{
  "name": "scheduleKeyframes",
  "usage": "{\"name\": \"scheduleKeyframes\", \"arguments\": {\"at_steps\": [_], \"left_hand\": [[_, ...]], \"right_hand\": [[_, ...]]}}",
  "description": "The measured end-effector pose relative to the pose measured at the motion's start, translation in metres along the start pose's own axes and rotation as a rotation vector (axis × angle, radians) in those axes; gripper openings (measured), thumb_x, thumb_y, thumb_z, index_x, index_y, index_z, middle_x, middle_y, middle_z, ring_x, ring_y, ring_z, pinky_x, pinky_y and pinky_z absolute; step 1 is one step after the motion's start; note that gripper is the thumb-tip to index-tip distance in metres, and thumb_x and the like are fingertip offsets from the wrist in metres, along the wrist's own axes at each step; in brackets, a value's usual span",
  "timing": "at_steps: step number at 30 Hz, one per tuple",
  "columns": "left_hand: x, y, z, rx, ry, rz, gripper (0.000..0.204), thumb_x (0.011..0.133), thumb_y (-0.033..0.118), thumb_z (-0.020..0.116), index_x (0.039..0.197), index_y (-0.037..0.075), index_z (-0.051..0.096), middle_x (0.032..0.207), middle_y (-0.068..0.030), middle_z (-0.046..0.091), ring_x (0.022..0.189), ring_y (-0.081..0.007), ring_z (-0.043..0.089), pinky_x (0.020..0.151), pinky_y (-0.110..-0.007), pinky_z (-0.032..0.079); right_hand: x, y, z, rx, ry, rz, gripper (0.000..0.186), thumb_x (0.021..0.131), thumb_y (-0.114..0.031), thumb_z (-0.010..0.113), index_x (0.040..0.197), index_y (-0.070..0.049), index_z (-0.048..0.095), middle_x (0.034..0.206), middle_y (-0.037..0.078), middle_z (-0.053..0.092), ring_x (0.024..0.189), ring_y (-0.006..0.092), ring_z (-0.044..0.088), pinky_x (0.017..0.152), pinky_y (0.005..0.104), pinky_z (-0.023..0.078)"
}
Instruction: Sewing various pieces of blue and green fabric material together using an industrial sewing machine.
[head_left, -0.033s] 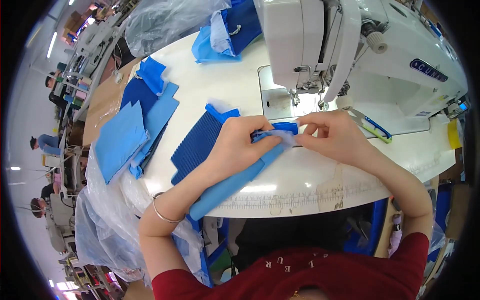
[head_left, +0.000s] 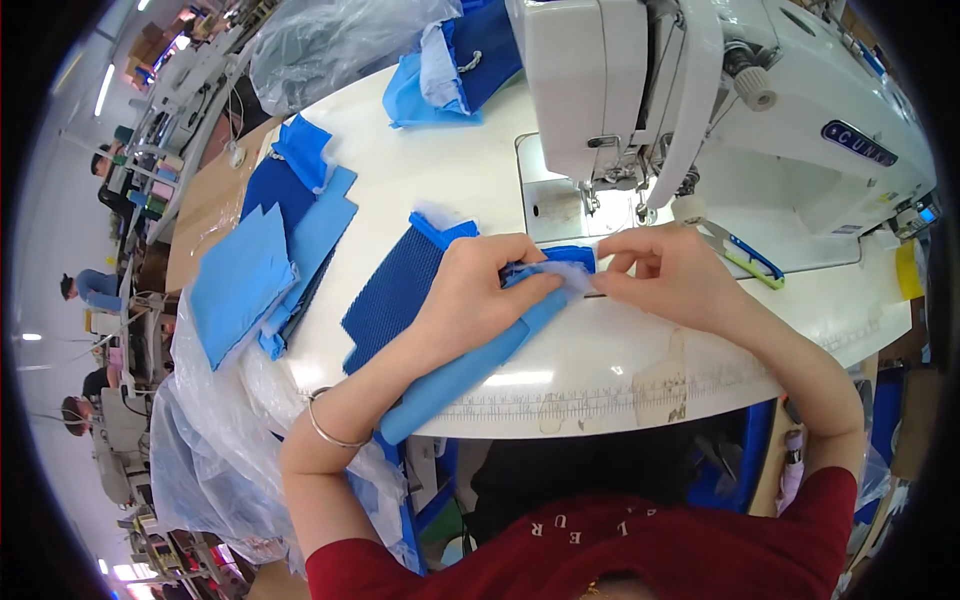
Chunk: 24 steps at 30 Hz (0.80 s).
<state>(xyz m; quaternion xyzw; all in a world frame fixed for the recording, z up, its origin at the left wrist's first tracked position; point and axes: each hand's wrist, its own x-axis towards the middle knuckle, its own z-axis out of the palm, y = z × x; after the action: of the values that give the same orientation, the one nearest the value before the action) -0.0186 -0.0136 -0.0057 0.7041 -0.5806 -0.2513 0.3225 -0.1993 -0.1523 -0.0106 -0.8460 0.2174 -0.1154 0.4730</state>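
Observation:
My left hand (head_left: 485, 295) pinches a folded light blue fabric piece (head_left: 460, 365) with a royal blue strip (head_left: 568, 254) and a pale, fluffy layer (head_left: 572, 283) at its top. My right hand (head_left: 665, 275) has thumb and forefinger closed on the right end of this bundle, just below the sewing machine's presser foot area (head_left: 590, 200). A dark blue mesh piece (head_left: 385, 290) lies under and left of my left hand. Green-and-blue thread snips (head_left: 750, 262) rest right of my right hand.
Blue fabric stacks lie at the left (head_left: 240, 280) and back (head_left: 450, 80) of the white table (head_left: 620, 380). Clear plastic wrapping (head_left: 210, 450) hangs at the left. The machine body (head_left: 820, 130) fills the back right. Three co-workers (head_left: 95, 290) are at machines along the left.

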Motion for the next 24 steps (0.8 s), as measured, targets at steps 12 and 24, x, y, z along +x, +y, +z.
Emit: {"name": "scheduleKeyframes", "arguments": {"at_steps": [12,24], "left_hand": [[0.002,-0.001,0.009,-0.008,0.068,-0.012,0.017,0.080,0.013,0.072,0.089,-0.001,0.070,0.077,-0.0079,0.065,0.069,-0.0142,0.056,0.064,-0.027,0.043],[-0.001,-0.003,0.017,-0.038,0.113,0.133,0.012,0.078,0.014,0.073,0.081,0.003,0.068,0.064,-0.0067,0.059,0.059,-0.0196,0.053,0.065,-0.033,0.037]], "right_hand": [[-0.002,0.012,0.009,0.146,-0.043,0.077,0.026,0.080,-0.022,0.074,0.097,-0.002,0.072,0.071,0.010,0.070,0.056,0.0130,0.063,0.054,0.0256,0.048],[-0.003,0.010,0.014,-0.001,0.011,-0.028,0.024,0.081,-0.023,0.072,0.074,-0.001,0.067,0.057,0.012,0.061,0.049,0.0194,0.061,0.048,0.0303,0.044]]}}
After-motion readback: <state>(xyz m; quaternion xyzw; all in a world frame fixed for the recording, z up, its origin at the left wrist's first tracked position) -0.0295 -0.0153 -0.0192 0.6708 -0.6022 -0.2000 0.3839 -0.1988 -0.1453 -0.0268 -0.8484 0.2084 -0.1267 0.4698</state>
